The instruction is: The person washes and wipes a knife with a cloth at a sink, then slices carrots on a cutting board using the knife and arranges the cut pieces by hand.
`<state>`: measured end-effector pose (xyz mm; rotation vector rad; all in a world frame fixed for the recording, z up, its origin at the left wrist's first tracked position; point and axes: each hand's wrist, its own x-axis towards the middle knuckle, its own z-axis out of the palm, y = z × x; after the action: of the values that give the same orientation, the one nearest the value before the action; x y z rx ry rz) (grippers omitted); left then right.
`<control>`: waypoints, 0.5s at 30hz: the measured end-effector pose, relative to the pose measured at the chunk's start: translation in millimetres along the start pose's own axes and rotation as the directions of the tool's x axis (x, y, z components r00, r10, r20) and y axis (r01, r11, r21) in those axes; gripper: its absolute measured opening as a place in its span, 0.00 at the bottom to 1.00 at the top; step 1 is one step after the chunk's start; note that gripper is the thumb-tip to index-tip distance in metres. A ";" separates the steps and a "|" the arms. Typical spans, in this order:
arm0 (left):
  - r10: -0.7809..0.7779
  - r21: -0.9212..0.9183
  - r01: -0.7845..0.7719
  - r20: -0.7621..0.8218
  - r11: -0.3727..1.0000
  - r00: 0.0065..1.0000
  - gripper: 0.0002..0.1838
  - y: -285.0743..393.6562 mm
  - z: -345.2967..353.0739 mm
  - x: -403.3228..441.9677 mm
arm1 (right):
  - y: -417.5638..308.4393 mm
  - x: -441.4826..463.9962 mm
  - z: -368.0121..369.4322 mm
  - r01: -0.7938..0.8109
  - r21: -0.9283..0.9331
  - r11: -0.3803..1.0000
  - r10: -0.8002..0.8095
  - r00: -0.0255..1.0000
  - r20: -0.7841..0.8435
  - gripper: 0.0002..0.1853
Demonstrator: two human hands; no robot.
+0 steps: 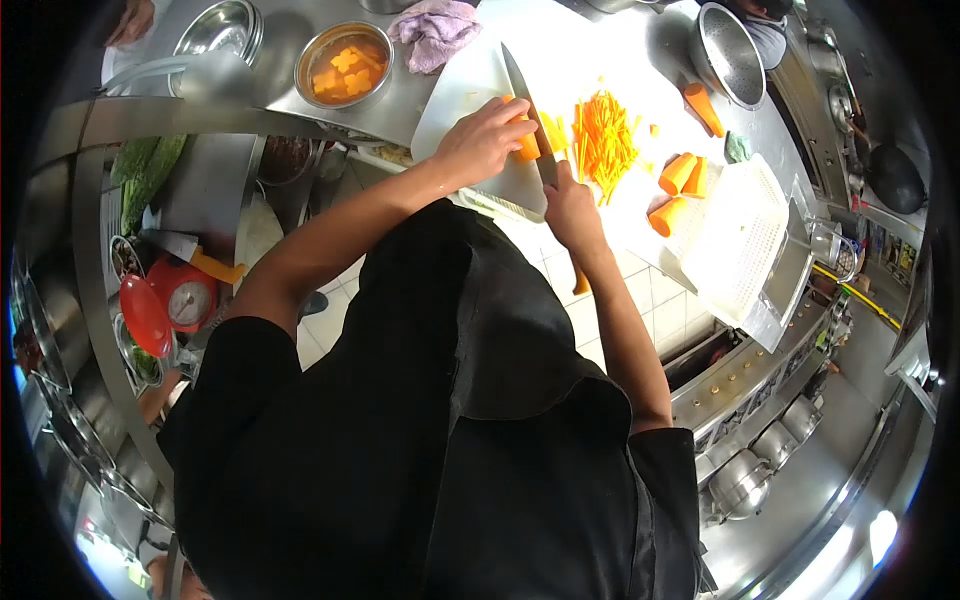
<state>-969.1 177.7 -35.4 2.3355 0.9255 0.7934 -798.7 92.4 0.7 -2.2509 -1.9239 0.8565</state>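
Note:
My left hand (483,143) is closed on a piece of carrot (526,143) on the white cutting board (455,100). My right hand (573,207) grips the handle of a large knife (521,85), whose blade lies right beside the carrot piece, its tip pointing away from me. Just right of the blade are some carrot slices (554,132), and beyond them spreads a pile of thin carrot strips (604,140). Several thick carrot chunks (677,174) rest farther right, near a white perforated basket (740,235). A longer carrot piece (704,108) lies behind them.
A metal bowl (345,65) holds liquid and flower-shaped orange pieces. Beside it is a purple cloth (437,32). A metal colander (728,56) stands at the back right. At the left are a red scale (186,296) and a cleaver (172,243). Another person's hand (131,22) shows top left.

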 end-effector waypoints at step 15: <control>-0.157 -0.915 0.201 0.268 -0.349 0.950 0.35 42.9 -76.8 28.4 | -24.4 -61.9 -83.0 -0.229 0.941 0.249 -0.228 0.931 0.287 0.28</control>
<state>-984.9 188.6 55.0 0.4944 0.1876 0.8103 -787.9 65.5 103.1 -1.2692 -0.8125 1.8918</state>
